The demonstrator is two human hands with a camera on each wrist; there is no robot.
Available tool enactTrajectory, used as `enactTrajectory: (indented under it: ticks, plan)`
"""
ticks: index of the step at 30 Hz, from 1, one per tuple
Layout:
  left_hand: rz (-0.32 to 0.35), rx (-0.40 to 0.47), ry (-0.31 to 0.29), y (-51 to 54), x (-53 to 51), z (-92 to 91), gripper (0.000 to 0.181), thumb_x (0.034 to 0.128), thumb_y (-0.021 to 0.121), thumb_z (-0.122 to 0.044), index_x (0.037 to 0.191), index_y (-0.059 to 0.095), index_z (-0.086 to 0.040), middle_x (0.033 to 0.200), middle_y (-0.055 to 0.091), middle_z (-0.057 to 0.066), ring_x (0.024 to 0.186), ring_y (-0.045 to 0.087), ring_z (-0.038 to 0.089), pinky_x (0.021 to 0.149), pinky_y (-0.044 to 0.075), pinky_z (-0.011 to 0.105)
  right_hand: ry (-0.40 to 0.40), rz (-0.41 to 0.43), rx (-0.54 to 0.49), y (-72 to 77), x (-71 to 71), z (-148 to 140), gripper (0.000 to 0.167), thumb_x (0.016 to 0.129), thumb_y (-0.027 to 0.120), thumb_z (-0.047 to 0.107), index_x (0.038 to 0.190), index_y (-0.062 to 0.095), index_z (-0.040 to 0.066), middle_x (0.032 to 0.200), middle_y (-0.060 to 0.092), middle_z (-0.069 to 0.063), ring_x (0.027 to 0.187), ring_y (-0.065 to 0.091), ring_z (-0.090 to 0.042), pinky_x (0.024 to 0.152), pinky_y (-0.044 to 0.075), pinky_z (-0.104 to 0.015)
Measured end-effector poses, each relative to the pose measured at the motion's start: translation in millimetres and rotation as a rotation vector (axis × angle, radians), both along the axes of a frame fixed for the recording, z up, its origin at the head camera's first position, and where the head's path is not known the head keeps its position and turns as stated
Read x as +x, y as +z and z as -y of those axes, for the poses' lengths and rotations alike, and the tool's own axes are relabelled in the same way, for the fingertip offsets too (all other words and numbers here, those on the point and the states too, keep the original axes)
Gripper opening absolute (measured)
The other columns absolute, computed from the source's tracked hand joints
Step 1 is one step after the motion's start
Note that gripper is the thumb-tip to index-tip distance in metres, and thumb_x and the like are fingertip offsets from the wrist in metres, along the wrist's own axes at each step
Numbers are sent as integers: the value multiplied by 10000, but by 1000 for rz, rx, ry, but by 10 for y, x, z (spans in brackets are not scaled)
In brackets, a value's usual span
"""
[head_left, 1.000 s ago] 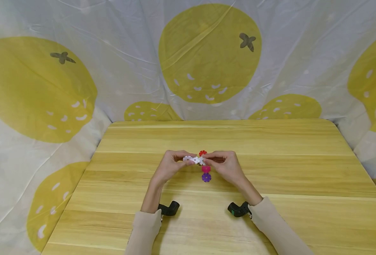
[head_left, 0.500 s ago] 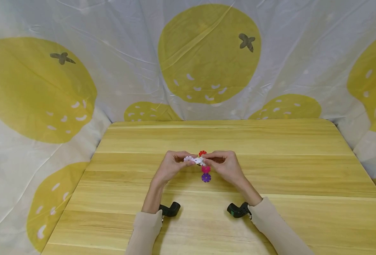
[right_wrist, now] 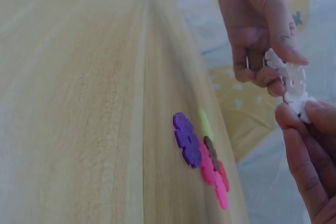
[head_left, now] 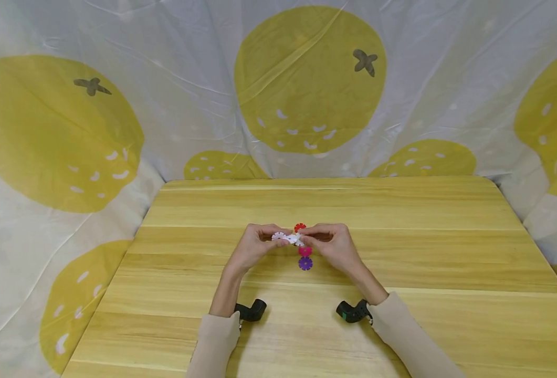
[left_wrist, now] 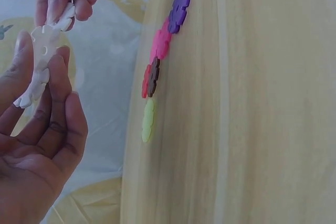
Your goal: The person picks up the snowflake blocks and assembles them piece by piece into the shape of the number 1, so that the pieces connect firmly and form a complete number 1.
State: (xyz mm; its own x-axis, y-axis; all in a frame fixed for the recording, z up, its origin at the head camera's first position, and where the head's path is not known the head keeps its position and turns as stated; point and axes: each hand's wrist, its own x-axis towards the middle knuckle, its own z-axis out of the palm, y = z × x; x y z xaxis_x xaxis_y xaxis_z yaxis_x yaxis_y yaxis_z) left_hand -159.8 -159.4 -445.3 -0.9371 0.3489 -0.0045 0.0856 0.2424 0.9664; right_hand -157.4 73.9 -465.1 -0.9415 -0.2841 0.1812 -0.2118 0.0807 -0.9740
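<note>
A short chain of white snowflake discs [head_left: 287, 239], notched plastic rounds slotted together, is held between both hands above the table. My left hand [head_left: 252, 249] pinches the chain's left part between thumb and fingers. The disc at its right end is pinched by my right hand [head_left: 332, 245]. In the left wrist view a middle white disc [left_wrist: 44, 43] shows between the fingertips of the two hands. Beneath them on the table lie a purple disc [right_wrist: 187, 140], pink discs [left_wrist: 161, 40], a red disc [head_left: 300, 228], a brown disc [left_wrist: 153, 77] and a yellow-green disc [left_wrist: 148, 120]. Fingers partly cover the white discs.
The wooden table [head_left: 401, 252] reaches back to a pale cloth [head_left: 202, 79] printed with yellow fruit. Black curved mounts [head_left: 254, 310] stick out from both wrists, low over the tabletop.
The white chain has tilted and shifted very slightly between the fingers. Both hands stay in almost the same place, and the coloured discs lie as before.
</note>
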Motion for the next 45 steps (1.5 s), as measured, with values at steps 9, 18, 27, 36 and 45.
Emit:
enactTrajectory:
  ticks: [9,18,27,36,45]
  plan:
    - [-7,-29,-4,15,4,21,225,955,750,-159,1143,785,-42,1123,783,133,940,679,152,840,577,425,19,28,-3,45,-9,-8,170,955,755,131,1102,801,59,1086,792,-146,904,781,-219,795,642,-383]
    - [9,-14,-14,30,6,21,211,965,741,-166,1136,787,-53,1119,785,124,972,698,182,873,573,487,30,35,-5,32,-30,-36,171,961,739,91,1112,792,31,1118,778,-170,915,773,-153,824,638,-370]
    - [5,-49,-33,8,0,13,375,993,708,-183,1343,673,-52,1276,729,125,1149,680,289,994,542,452,2,57,3,16,-29,-23,183,952,745,74,1116,778,2,1076,780,-199,867,775,-199,778,635,-295]
    - [-258,-186,-36,47,34,-86,464,841,862,-114,1284,743,-179,1295,723,8,1270,633,238,1113,477,492,-31,85,9,1,-25,-16,154,944,774,150,1071,803,68,934,780,-187,614,649,-399,545,579,-354]
    - [-296,-181,-13,29,50,-175,402,863,824,-42,1242,768,-164,1128,766,6,1084,680,184,1000,545,439,-68,168,-69,11,-15,21,170,918,805,171,1040,806,52,947,805,-126,537,553,-236,492,489,-271]
